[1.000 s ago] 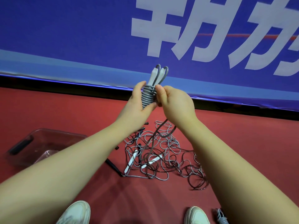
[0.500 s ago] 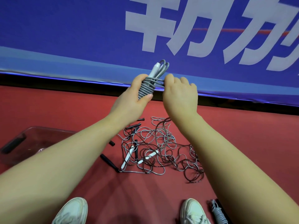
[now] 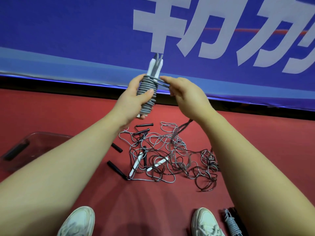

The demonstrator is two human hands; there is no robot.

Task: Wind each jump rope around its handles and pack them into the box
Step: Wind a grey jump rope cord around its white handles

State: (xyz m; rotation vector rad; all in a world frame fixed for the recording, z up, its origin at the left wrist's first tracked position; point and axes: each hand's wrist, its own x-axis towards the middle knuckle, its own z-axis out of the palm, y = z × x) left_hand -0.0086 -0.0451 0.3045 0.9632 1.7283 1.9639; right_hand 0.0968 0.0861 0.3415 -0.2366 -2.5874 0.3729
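Note:
My left hand (image 3: 133, 101) grips a pair of white handles wrapped in grey cord, the wound jump rope (image 3: 148, 94), held upright in front of me. My right hand (image 3: 185, 94) pinches the free grey strand at the top of the coil; the rest of that strand (image 3: 180, 132) hangs down to the floor. Below lies a tangle of grey and dark ropes (image 3: 170, 160) with white and black handles. The clear plastic box (image 3: 25, 150) sits on the floor at the left, partly behind my left forearm.
A blue banner with white characters (image 3: 187, 31) stands along the red floor's far edge. My two white shoes (image 3: 78, 222) are at the bottom. A wound grey rope (image 3: 232, 225) lies by my right shoe, beside a dark one.
My right hand has carried the strand round the top of the coil and now sits to its right. The coil has tilted more upright and shows more turns.

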